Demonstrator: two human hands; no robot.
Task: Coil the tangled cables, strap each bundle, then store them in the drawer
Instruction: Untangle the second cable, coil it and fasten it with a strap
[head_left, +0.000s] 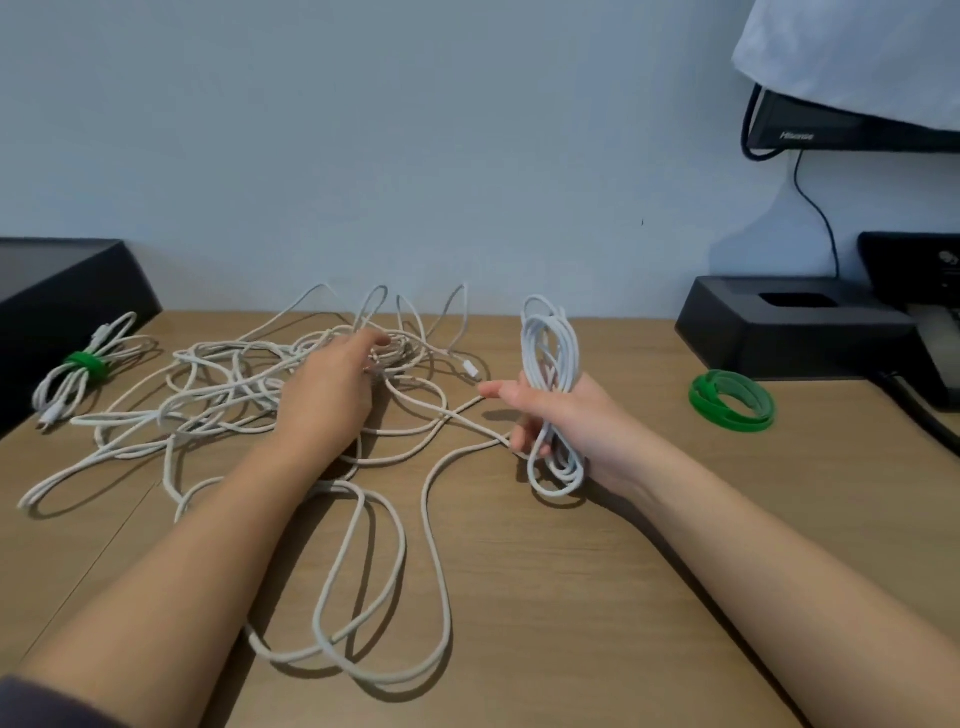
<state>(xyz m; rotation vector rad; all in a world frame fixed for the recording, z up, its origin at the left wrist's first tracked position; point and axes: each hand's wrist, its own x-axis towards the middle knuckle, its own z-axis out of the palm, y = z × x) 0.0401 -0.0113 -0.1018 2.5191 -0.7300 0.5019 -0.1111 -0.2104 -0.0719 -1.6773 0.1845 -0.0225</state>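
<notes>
- Wood-grain desk (649, 545) carries everything, and the tangled white cables (234, 384) sprawl over its left and middle, from the back wall down to long loops near the front edge.
- Your left hand (327, 395) lies palm down on the middle of that tangle, fingers bent into the densest knot. The fingertips are hidden among the strands, so you cannot tell whether they pinch one.
- Your right hand (566, 415) is closed round a coil of white cable (550, 338), held upright just above the desk to the right of the tangle. The index finger points left, clear of the coil, while the other fingers curl round its middle.
- One loose strand runs from under that hand back into the front loops.
- At the left edge sits a black box (67, 291), with a black dock (769, 332) opposite it at the right by the wall.
- Above the dock hangs a Hisense monitor (810, 130), half under a white cloth (857, 52), and a black lead (821, 218) drops behind the dock.
- Beside the box lies a finished bundle (62, 387), cinched by a green strap (85, 362).
- Right of your right hand, near the dock, lies a roll of green strap (702, 397), apart from the cables.
</notes>
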